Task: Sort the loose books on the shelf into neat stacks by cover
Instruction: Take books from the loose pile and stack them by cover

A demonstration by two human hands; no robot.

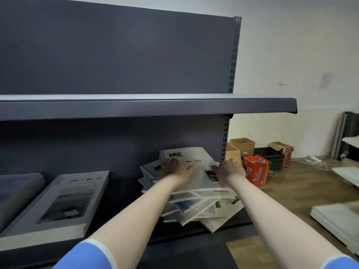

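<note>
- My left hand (175, 168) lay flat on the white cover of the top book (196, 171), fingers spread and pressing down near its left edge; it was not closed around anything.
- My right hand (228, 169) rested at that book's right edge, fingers loosely spread over the cover's corner by a small dark photo; whether the thumb hooked under the edge I could not tell.
- The top book sat on a messy pile of books (196, 206) at the right end of the lower shelf (124, 193), just beside the perforated upright (225, 138).
- The books beneath it fanned out at different angles, corners jutting toward the shelf's front edge and to the left.
- Well apart to the left, a neat stack of grey books (58, 206) lay on the same shelf, its top cover showing a dark landscape photo below a line of title text.
- Another grey stack (17, 191) lay further left, cut off by the frame edge.
- The upper shelf (147, 107) ran across above my hands.
- On the wooden floor (291, 191) past the shelving stood a red carton (256, 169) and brown cardboard boxes (242, 146).
- Both my forearms reached out from blue sleeves (87, 255).
</note>
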